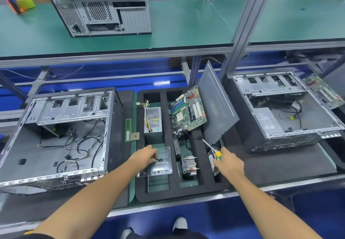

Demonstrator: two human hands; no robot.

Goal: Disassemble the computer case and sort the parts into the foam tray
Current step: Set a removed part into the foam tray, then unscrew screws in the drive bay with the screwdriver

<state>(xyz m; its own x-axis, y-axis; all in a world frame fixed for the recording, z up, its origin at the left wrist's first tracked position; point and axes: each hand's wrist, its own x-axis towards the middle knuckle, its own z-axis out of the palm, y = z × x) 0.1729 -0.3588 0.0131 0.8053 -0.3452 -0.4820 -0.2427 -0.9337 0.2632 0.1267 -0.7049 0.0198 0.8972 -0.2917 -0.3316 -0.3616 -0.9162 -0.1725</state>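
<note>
My left hand (147,155) pinches small dark screws over the clear plastic box (158,161) lying in the foam tray (172,192), while my right hand (228,162) grips a yellow-and-green screwdriver (212,150), its tip pointing up-left toward the tray's middle. The tray holds a power supply (153,121), a tilted motherboard (188,109), a heatsink (189,165) and a leaning grey side panel (216,104). The gutted computer case (56,138) lies open just left of the tray.

Hands (147,155) over foam tray (170,195)
</note>
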